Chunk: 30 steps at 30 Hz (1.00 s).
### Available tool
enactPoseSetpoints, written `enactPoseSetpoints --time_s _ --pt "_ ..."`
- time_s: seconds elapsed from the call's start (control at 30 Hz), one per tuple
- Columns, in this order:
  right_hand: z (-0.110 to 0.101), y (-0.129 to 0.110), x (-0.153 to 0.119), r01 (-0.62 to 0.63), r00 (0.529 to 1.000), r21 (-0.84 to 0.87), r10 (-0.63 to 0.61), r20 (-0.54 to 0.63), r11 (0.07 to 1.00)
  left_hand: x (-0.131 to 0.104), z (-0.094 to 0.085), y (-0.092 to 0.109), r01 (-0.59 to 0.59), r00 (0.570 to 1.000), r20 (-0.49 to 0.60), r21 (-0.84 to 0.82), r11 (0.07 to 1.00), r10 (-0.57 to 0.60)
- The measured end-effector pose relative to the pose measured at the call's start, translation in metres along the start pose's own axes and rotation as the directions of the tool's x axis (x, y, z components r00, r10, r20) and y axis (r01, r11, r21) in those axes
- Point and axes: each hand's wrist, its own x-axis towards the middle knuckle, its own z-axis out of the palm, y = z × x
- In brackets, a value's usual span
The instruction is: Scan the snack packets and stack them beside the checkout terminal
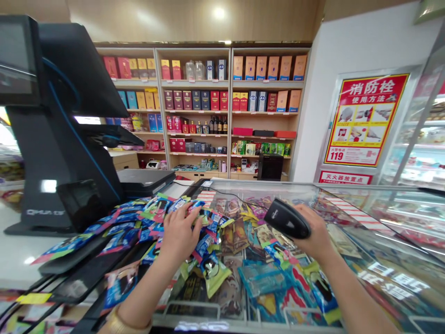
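My right hand [314,232] is wrapped round a black handheld barcode scanner [287,219], held above the glass counter with its head pointing left. My left hand [182,227] rests on a heap of small snack packets [153,211], blue, green and pink. Its fingers are apart and touch the packets at the top; what lies under the fingertips is hidden. A green-and-blue packet [213,271] lies just right of my left wrist. Beneath the scanner lie more packets [278,253], and a flat teal bag [266,278] is closer to me.
A black cash register [62,153] towers at the left, with cables [31,283] below it. The glass-topped counter [347,222] stretches right. Shelves [194,111] of boxes and bottles stand behind, beside a wall with a red poster [366,120].
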Motion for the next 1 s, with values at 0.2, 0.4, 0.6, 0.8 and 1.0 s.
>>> enactPoseSetpoints --time_s 0.2,0.4,0.6,0.8,1.0 --pt "0.0 0.007 -0.003 -0.06 0.998 0.0 0.06 -0.018 0.998 -0.007 -0.001 0.009 0.022 0.998 -0.061 -0.067 0.998 -0.026" --pt "-0.002 0.017 -0.006 -0.104 0.987 -0.027 0.1 -0.123 0.994 -0.007 -0.004 0.062 -0.119 0.983 0.083 -0.394 0.911 0.164" --pt "0.002 0.022 -0.009 -0.152 0.982 -0.066 0.143 -0.124 0.986 -0.011 0.022 0.127 -0.223 0.675 0.492 -0.575 0.788 0.55" --pt "0.003 0.021 -0.008 -0.149 0.985 -0.074 0.141 -0.101 0.986 -0.016 0.057 0.151 -0.316 0.556 0.525 -0.583 0.748 0.645" --pt "-0.001 0.017 -0.006 -0.146 0.985 -0.066 0.14 -0.099 0.987 -0.019 0.052 0.154 -0.329 0.586 0.521 -0.548 0.769 0.621"
